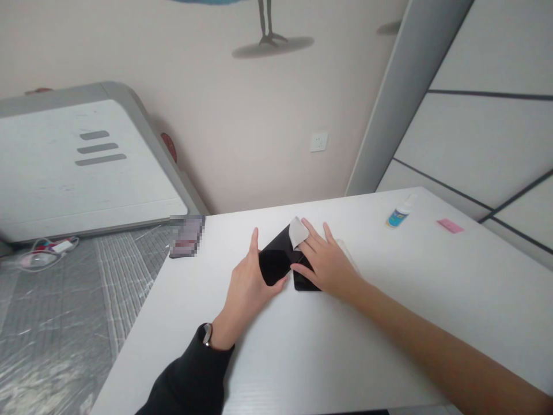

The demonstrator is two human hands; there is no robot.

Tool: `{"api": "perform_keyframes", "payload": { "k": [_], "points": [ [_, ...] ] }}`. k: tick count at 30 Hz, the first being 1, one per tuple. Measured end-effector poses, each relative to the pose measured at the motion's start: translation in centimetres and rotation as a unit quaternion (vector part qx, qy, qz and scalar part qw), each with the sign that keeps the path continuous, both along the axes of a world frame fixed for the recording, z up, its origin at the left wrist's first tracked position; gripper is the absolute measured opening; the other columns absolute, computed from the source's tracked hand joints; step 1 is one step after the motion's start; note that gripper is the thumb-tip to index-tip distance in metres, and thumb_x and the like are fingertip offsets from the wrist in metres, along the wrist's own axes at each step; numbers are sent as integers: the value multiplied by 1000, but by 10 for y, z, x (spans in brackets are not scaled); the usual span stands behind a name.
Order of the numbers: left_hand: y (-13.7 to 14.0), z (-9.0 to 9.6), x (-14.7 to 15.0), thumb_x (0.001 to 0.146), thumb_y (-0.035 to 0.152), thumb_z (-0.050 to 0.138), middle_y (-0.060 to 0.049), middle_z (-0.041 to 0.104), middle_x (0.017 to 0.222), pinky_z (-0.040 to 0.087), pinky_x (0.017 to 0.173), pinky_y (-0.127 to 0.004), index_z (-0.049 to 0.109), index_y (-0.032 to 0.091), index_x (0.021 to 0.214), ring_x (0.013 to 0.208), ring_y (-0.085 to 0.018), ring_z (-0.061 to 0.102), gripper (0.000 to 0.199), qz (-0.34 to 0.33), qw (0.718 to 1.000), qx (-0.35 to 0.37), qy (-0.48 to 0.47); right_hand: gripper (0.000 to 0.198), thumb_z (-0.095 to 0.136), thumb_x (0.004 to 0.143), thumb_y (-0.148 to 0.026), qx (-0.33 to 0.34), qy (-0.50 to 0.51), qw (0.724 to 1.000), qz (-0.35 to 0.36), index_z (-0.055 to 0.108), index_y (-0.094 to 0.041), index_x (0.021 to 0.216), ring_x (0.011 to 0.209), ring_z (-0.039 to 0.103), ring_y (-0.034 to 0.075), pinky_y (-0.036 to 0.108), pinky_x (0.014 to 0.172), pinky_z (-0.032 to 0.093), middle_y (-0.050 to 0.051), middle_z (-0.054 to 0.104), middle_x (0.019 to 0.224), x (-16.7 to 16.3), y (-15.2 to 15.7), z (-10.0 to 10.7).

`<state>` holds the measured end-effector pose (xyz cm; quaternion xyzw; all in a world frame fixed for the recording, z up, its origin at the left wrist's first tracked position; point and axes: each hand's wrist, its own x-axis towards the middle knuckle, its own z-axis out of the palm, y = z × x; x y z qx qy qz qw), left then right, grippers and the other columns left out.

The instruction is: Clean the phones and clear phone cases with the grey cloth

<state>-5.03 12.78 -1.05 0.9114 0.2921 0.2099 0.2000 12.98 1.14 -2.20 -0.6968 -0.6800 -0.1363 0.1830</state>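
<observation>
A black smartphone point(275, 258) is tilted in my left hand point(248, 283), gripped along its edges between thumb and fingers. My right hand point(329, 264) presses a small white cloth point(298, 233) against the phone's far right corner, with the fingers over the cloth. Beneath my right hand, a second black flat device point(305, 282) with rounded corners lies on the white table point(389, 328), partly covered by the hand. Behind the right wrist shows the edge of something pale and thin point(348, 253), mostly hidden.
A small white bottle with a blue label point(397, 215) stands at the back right, near a pink flat piece point(450, 225). At the back left edge lies a blurred-out item point(186, 236). A wall with a socket point(318, 142) is behind the table; a white panel point(86, 173) stands left.
</observation>
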Motion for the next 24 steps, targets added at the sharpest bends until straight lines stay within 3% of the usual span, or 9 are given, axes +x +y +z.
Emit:
{"api": "perform_keyframes", "payload": {
  "k": [4,7,9,12,15,17,21,24],
  "points": [
    [3,-2,-2,73,28,72,-13,70,113,56,79,-39,0,18,161,94,-30,72,114,-12,1000,-5,-6,24,50,99,-26,-46,28,988,144,68,-13,109,154,29,29,60,122,27,20,66,135,-25,-5,1],
    [4,-2,-3,73,18,65,-13,71,115,56,78,-38,2,17,162,89,-27,72,109,-19,1000,-19,-6,44,50,90,-14,-61,23,975,214,60,-10,132,151,35,25,53,122,30,17,60,146,-36,-7,1],
    [4,0,-3,73,18,65,-13,71,116,56,79,-38,3,17,162,91,-27,72,108,-25,999,-30,-13,54,47,87,-7,-43,0,978,204,54,-9,141,148,40,25,53,118,35,17,48,156,-35,-6,0],
    [2,4,0,73,28,73,-13,70,120,56,84,-40,5,18,162,101,-29,71,113,-34,998,-41,-24,46,43,86,2,28,-39,987,154,65,-13,124,144,47,25,53,112,42,15,45,157,-22,-2,-2],
    [-3,5,1,74,37,77,-13,69,124,55,89,-43,10,19,162,107,-31,70,112,-54,996,-66,-19,30,45,93,0,122,-65,982,129,72,-14,94,135,57,27,47,102,51,16,58,147,-10,3,-4],
    [-7,5,1,74,40,78,-16,64,135,52,98,-46,15,19,162,118,-33,65,111,-75,992,-99,-15,30,47,99,-6,163,-74,974,138,71,-15,82,126,64,26,43,98,56,15,68,136,-5,3,-2],
    [-8,6,0,71,50,81,-19,56,147,41,112,-52,21,18,161,134,-36,54,113,-83,973,-217,-9,36,46,103,-10,206,-64,962,170,70,-17,76,108,73,19,34,91,60,10,78,116,-4,-1,6],
    [-2,7,0,85,59,65,-15,70,127,43,110,-50,45,16,150,121,-32,62,81,-95,931,-349,-51,34,49,102,-9,239,-57,951,190,72,-17,78,99,75,16,29,86,61,7,81,105,-9,-5,11]
  ]
}}
